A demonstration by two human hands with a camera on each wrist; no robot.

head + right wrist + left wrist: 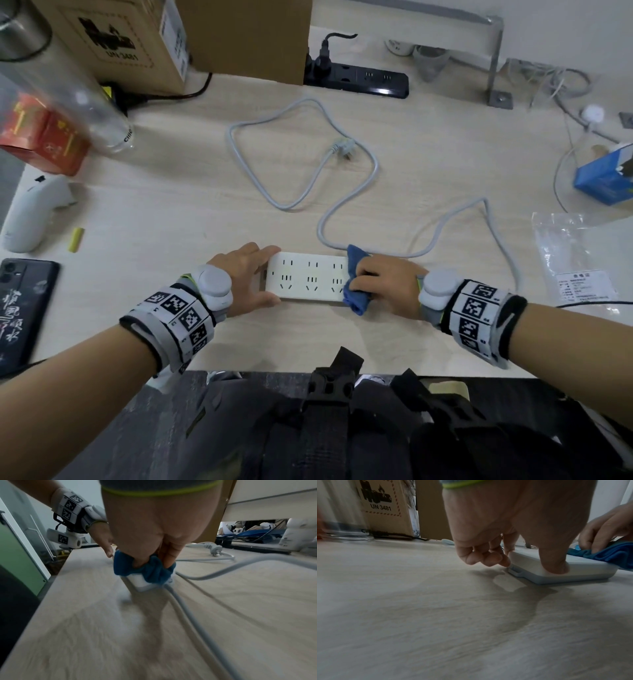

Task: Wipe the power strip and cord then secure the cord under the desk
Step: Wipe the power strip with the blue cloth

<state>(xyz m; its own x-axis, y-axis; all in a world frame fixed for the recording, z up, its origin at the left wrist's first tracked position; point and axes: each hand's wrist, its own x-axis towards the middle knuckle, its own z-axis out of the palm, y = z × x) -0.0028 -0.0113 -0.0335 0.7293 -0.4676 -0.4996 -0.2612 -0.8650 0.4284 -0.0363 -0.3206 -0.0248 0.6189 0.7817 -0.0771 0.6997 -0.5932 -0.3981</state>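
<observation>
— Two hands on one thing, seen from the head: the white power strip point(306, 278) lies flat on the desk point(171, 192) near its front edge. The left hand point(245, 277) grips its left end, thumb on the near side, fingers over the far side. The right hand point(387, 279) bunches a blue cloth point(356, 274) against the strip's right end.

— And the cord?

— The grey cord point(370, 192) leaves that right end and loops across the desk; its plug point(342, 145) lies loose, short of the black power strip point(363, 80) by the cardboard box point(113, 41).

— Left wrist view?

— The thumb point(556, 563) presses the strip's near edge, and curled fingers point(493, 559) touch its end face. The cloth sits further along the strip.

— Right wrist view?

— Fingers point(169, 557) curl into the crumpled cloth, pressing it onto the strip's end, just where the cord comes out.
</observation>
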